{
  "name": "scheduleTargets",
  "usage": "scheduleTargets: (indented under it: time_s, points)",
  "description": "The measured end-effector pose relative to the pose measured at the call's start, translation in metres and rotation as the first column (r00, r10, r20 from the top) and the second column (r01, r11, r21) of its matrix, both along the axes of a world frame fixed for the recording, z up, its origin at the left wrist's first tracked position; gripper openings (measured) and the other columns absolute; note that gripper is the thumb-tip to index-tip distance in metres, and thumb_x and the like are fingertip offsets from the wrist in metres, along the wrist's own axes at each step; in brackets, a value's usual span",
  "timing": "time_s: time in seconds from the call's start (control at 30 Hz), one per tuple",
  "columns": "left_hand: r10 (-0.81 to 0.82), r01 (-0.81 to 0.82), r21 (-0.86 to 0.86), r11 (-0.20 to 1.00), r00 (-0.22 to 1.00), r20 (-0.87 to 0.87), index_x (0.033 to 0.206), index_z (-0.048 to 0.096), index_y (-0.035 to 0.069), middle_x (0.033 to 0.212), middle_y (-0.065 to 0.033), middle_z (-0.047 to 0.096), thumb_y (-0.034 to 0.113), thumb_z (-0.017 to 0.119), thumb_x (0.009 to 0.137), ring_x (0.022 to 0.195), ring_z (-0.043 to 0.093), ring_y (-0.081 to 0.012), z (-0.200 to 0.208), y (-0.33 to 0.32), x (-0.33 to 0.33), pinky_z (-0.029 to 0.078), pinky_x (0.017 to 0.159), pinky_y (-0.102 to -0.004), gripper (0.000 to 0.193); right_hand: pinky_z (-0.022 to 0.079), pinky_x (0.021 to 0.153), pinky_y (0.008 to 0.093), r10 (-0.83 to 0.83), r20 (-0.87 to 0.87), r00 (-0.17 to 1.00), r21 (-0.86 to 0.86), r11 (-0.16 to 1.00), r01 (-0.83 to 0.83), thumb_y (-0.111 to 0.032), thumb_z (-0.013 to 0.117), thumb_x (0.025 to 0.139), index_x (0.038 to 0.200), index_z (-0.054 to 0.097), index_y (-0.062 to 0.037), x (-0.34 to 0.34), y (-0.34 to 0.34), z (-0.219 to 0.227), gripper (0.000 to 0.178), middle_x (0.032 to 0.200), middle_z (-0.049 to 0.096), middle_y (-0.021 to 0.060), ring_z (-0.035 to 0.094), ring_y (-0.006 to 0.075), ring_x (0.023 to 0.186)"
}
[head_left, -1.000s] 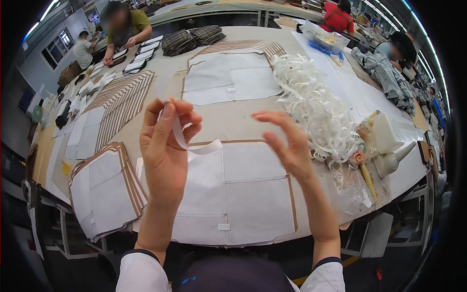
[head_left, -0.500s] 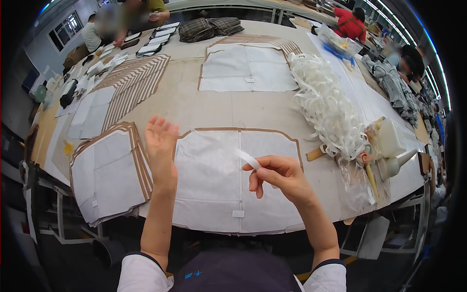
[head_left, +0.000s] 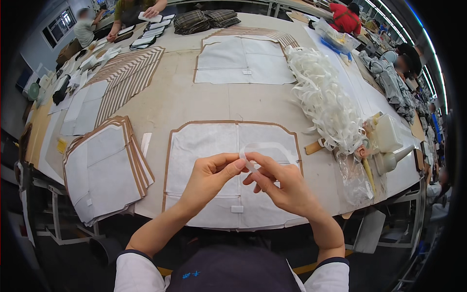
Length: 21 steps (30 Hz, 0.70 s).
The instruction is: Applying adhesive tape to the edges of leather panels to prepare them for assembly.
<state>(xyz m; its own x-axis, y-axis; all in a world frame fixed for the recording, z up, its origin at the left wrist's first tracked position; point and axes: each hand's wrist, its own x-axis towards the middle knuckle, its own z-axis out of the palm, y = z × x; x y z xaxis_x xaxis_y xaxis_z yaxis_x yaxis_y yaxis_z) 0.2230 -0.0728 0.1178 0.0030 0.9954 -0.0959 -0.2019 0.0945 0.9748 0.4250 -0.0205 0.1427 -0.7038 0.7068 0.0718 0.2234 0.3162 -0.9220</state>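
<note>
A white strip of tape [head_left: 266,146] curves in a loop above the middle of the table. My left hand [head_left: 214,174] pinches it between thumb and forefinger. Close against it, my right hand [head_left: 277,181] grips the same strip, thumb and forefinger closed. Beneath both hands lies a flat white fabric panel [head_left: 199,141] with a brown edge, a seam down its middle and a small white label near the front. A stack of similar brown-edged panels [head_left: 104,165] rests to its left.
A heap of white tape strips [head_left: 323,97] lies to the right, beside a wooden piece [head_left: 314,147], a clear plastic bag [head_left: 354,180] and a white plastic bottle [head_left: 387,134]. More panels [head_left: 243,61] lie farther back. Across the table, a person's hand [head_left: 154,9] handles small white-topped pieces.
My left hand has come down and rightward from its raised, spread pose to take hold of the tape strip. My right hand stays near the same spot, and the strip now loops.
</note>
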Motion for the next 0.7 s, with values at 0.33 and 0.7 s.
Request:
scheduleTargets:
  time_s: [0.33,0.7]
  points:
    - [0.032,0.013,-0.111,0.994,0.919,0.394,0.106,0.062,0.009,0.103,-0.0039,0.069,0.025,0.053,0.107,0.100,0.069,-0.0171,-0.008,0.018,0.006,0.052,0.097,-0.0357,0.018,0.056,0.075,0.0363,-0.161,-0.061,0.985,0.145,0.975,0.169,-0.009,0.063,0.099,0.138,0.054,-0.0029,0.025,-0.064,-0.089,0.040,0.104,0.072,0.0181,0.071,0.0313,0.086]
    - [-0.160,0.193,-0.141,0.971,0.964,0.214,0.107,0.060,0.005,0.077,-0.0006,0.059,0.024,0.054,0.107,0.056,0.045,-0.0048,0.009,0.019,-0.011,0.038,0.053,-0.0218,0.020,0.047,0.098,0.0391,-0.320,-0.049,0.946,0.496,0.815,0.302,0.001,0.074,0.082,0.127,0.063,-0.0022,0.049,-0.034,-0.017,0.046,0.118,0.068,0.0150,0.061,0.0278,0.118]
